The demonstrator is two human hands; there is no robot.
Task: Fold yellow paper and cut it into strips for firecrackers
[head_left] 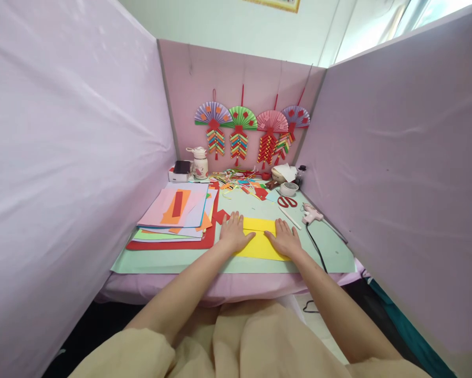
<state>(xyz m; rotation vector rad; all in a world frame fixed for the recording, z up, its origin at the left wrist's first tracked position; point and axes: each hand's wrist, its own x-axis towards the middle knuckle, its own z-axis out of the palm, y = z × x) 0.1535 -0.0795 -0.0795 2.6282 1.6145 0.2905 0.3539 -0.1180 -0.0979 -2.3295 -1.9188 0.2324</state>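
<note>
The yellow sheet lies on the bench right of the paper stack, with the left hand flat on the side nearer the stack and the right hand on the farther one — each grip spread wide, clasping nothing. Uneven pressure from the palms could let the sheet skid toward the stack, leaving its flap creased askew.

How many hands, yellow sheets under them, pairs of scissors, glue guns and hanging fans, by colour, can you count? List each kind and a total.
Hands (left hand, right hand): 2
Yellow sheet: 1
Scissors: 1
Glue gun: 1
Purple fans: 2
Green fan: 1
Pink fan: 1
Total: 9
</note>
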